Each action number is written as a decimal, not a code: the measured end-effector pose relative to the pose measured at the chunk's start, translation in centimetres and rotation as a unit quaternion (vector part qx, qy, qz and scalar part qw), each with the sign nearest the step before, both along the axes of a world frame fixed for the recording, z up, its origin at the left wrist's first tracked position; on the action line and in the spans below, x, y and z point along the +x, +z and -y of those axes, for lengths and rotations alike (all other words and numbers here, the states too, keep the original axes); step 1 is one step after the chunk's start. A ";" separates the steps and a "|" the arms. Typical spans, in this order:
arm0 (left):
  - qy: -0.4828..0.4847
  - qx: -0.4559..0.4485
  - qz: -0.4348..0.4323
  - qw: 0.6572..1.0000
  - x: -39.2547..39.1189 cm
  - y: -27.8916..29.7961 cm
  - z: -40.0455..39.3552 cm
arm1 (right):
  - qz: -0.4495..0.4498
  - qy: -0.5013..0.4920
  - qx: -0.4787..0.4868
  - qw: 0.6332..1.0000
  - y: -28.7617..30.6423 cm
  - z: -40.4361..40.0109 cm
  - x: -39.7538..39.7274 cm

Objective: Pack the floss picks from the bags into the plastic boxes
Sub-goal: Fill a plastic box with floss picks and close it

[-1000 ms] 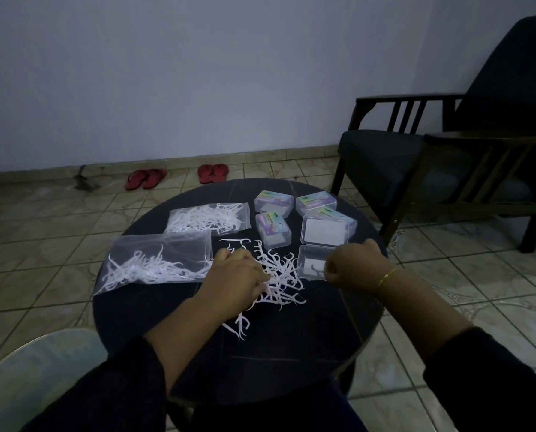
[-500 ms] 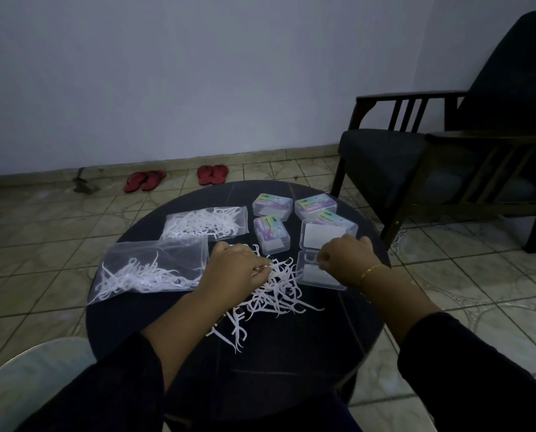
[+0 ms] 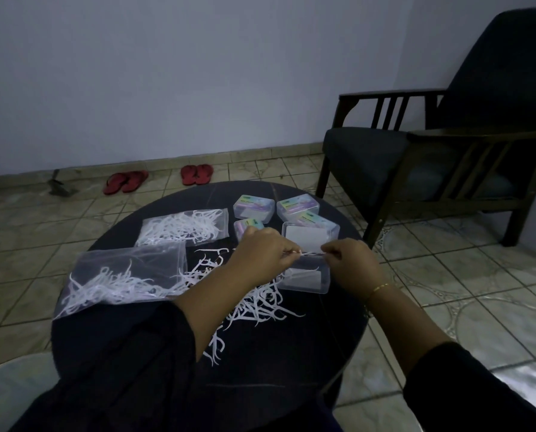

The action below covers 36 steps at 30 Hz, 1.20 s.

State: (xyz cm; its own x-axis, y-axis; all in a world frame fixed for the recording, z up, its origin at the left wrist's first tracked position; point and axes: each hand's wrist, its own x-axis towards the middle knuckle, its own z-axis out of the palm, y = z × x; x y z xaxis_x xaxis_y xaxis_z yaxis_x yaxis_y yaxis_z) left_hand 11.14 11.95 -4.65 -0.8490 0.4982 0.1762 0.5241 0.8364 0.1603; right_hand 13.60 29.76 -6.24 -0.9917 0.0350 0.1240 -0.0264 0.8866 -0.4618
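Round dark worktop: smooth, faint sheen. Clear thin plastic bags, crinkly, glossy. White plastic floss picks, matt. Open clear hard-plastic box, glossy; closed boxes w/ shiny coloured labels. Beige floor tiles glazed. Dark wood armchair frame, matt cloth seat.

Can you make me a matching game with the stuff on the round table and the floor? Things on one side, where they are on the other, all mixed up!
Things:
1. open plastic box
2. red slippers
3. floss pick being passed
4. loose pile of floss picks

Places:
A. on the floor by the wall
B. pinched between the left hand and right hand
C. on the table, just under both hands
D. spread on the table in front of the person

Pairs: 1-C, 2-A, 3-B, 4-D
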 end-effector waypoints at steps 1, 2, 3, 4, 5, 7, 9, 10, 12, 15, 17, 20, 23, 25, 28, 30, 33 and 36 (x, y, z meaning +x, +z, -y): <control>-0.002 -0.008 0.010 1.000 -0.2 -0.2 -0.5 | 0.001 0.001 0.004 1.000 -0.1 -0.1 0.0; -0.002 -0.016 0.021 1.000 -0.4 -0.5 -0.9 | 0.005 0.000 0.010 1.000 -0.2 -0.2 0.1; 0.000 -0.021 0.034 0.999 -0.6 -0.8 -1.2 | 0.010 0.001 0.017 1.000 -0.3 -0.4 0.1; 0.005 -0.017 0.049 0.999 -0.7 -1.1 -1.3 | 0.015 0.003 0.022 1.000 -0.5 -0.5 0.2; 0.011 0.001 0.069 0.998 -0.8 -1.5 -1.2 | 0.020 0.007 0.024 0.999 -0.5 -0.5 0.2; 0.023 0.058 0.098 0.993 -0.7 -1.8 -0.7 | 0.023 0.016 0.032 0.999 -0.6 -0.5 0.4; 0.030 0.085 0.087 0.992 -0.5 -1.7 0.0 | 0.017 0.021 0.048 0.998 -0.5 -0.3 0.6; 0.034 0.085 0.065 0.994 -0.3 -1.8 0.5 | 0.014 0.020 0.054 0.998 -0.5 -0.2 0.7; 0.044 0.071 0.024 0.996 -0.2 -1.8 1.3 | 0.013 0.018 0.063 0.998 -0.4 0.0 1.0; 0.057 0.045 0.032 0.997 0.0 -1.9 1.8 | 0.027 0.036 0.082 0.996 -0.1 0.5 1.2; 0.044 0.015 0.039 0.998 0.3 -1.9 1.7 | 0.039 0.047 0.094 0.994 -0.1 0.8 1.3; 0.015 -0.040 0.014 0.999 0.8 -1.7 1.1 | 0.056 0.056 0.105 0.991 -0.4 1.2 1.4; -0.003 -0.073 -0.018 0.997 1.1 -1.9 0.6 | 0.066 0.055 0.109 0.990 -0.7 1.3 1.5; -0.011 -0.093 -0.018 0.995 1.2 -2.1 0.3 | 0.073 0.059 0.103 0.990 -0.9 1.4 1.5; -0.016 -0.094 0.007 0.995 1.3 -2.2 0.0 | 0.076 0.058 0.096 0.991 -1.0 1.4 1.6; -0.013 -0.070 0.016 0.997 1.4 -2.0 0.1 | 0.059 0.054 0.101 0.992 -1.0 1.4 1.7; 0.008 -0.036 0.014 0.999 1.7 -1.6 1.4 | 0.012 0.047 0.094 0.994 -0.8 1.5 2.0; 0.025 -0.044 0.030 0.998 2.2 -1.2 3.3 | -0.019 0.082 0.075 0.994 -0.2 2.1 2.5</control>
State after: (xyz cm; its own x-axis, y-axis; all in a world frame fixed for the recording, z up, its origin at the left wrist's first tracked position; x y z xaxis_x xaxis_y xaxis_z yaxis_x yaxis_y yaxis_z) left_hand 13.34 8.63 -5.87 -0.8809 0.4662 0.0820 0.4730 0.8735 0.1147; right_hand 16.09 27.70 -6.43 -0.9771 -0.1484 0.1527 -0.1909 0.9279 -0.3202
